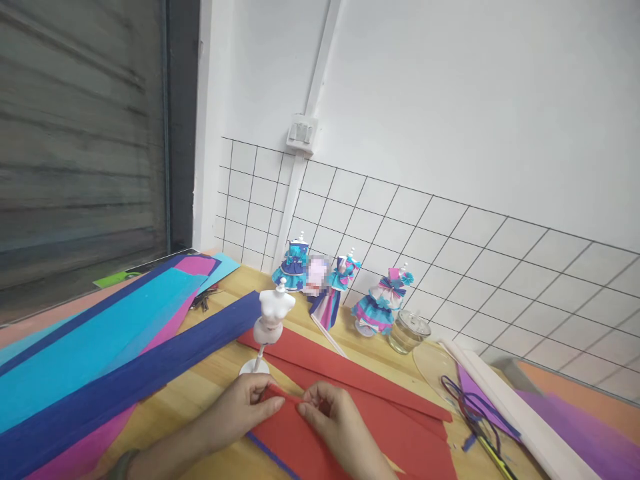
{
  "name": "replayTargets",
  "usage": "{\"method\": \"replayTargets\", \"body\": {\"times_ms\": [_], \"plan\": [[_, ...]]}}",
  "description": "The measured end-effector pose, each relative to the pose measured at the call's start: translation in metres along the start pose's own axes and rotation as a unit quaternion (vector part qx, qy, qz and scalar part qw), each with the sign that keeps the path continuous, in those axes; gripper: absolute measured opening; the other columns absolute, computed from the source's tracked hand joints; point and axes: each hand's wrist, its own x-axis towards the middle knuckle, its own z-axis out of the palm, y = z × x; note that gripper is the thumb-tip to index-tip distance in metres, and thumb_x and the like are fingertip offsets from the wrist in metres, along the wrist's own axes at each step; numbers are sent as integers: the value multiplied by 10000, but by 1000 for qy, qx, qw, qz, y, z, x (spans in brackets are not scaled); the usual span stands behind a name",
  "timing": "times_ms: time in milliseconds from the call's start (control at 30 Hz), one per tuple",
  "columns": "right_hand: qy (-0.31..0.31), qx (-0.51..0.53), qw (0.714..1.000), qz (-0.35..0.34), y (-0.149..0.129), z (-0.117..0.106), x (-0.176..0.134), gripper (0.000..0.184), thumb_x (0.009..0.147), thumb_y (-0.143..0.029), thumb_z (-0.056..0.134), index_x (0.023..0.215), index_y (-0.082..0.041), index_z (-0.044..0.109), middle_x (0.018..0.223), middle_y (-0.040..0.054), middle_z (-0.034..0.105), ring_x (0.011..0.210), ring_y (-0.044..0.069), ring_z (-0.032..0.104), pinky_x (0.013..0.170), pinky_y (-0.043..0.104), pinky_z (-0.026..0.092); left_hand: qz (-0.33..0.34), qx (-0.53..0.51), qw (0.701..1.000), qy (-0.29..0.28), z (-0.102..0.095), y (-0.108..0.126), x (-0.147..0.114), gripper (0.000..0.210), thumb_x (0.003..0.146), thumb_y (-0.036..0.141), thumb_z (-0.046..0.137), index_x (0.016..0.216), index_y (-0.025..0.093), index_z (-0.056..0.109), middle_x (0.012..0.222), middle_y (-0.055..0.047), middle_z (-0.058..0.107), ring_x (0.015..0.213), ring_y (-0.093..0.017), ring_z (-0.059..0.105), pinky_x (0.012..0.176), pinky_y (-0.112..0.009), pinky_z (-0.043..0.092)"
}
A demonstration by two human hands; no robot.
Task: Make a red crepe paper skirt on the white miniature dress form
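Both my hands pinch the top edge of a red crepe paper piece [285,437]. My left hand [247,403] grips it between thumb and fingers at the left. A short way to the right, my right hand [333,417] pinches the same edge, its fingers curled. More red crepe paper [360,380] lies folded flat behind and under the hands. Just beyond my left hand, a small white dress form [276,310] stands bare on a round base. A thin blue strip [270,457] shows along the lower left of the red paper.
Three miniature forms in paper dresses, including a tiered one [377,303], stand by the wall grid. Near them is a glass jar [409,331]. Blue and pink paper sheets [125,320] cover the left side. At right lie a yellow-and-black tool [493,453], looped blue strips [473,400] and a pale roll [520,407].
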Motion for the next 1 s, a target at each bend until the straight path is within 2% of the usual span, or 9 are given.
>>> {"method": "replayTargets", "body": {"times_ms": [167,300,533,800,1000], "plan": [[7,-35,999,-1,2,7,0,80,741,-221,547,704,-155,574,592,-39,478,550,97,394,503,212,276,17,47,999,12,0,-2,3,266,779,362,524,643,149,608,601,41,403,608,-127,370,566,-231,306],[4,-48,999,2,0,9,1,73,740,-213,545,718,-152,579,597,-38,478,557,96,398,508,209,281,9,55,998,13,0,-7,4,308,792,391,502,645,145,615,568,44,393,585,-129,366,545,-231,294],[-4,-55,998,6,3,8,1,124,762,-263,539,702,-156,558,594,-39,463,563,99,390,512,215,273,24,74,997,12,-3,-1,1,293,808,402,495,722,165,644,634,18,507,638,-150,440,590,-237,331],[-28,-49,998,9,3,-9,-2,190,751,-313,577,642,-169,517,590,-50,423,580,98,364,523,215,272,41,79,995,35,-5,1,1,274,830,372,469,688,169,586,611,31,453,607,-133,401,566,-228,316],[-46,-26,998,21,-4,-25,-7,163,717,-278,613,661,-162,512,589,-61,397,560,84,329,501,211,250,67,107,990,56,-6,3,-1,275,845,376,452,725,175,598,649,12,523,636,-143,451,595,-232,342]]}}
